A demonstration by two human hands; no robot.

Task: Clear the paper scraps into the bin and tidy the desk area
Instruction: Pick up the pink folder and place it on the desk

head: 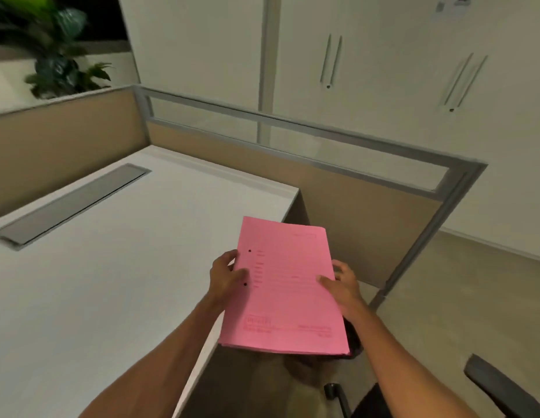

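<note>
A pink paper folder (285, 292) with two punched holes and faint print is held flat in the air, over the right front corner of the white desk (112, 267). My left hand (225, 277) grips its left edge beside the holes. My right hand (341, 285) grips its right edge, thumb on top. Most of the folder hangs past the desk edge, above the floor. A dark round shape (351, 336) shows just under the folder's lower right corner; I cannot tell what it is. No paper scraps are in view.
A grey cable-tray lid (72, 203) is set into the desk at the left. Tan partition panels (362, 212) with a metal frame stand behind and right of the desk. A dark office chair (501, 387) sits at the lower right. White cabinets (383, 70) and a plant (57, 55) are behind.
</note>
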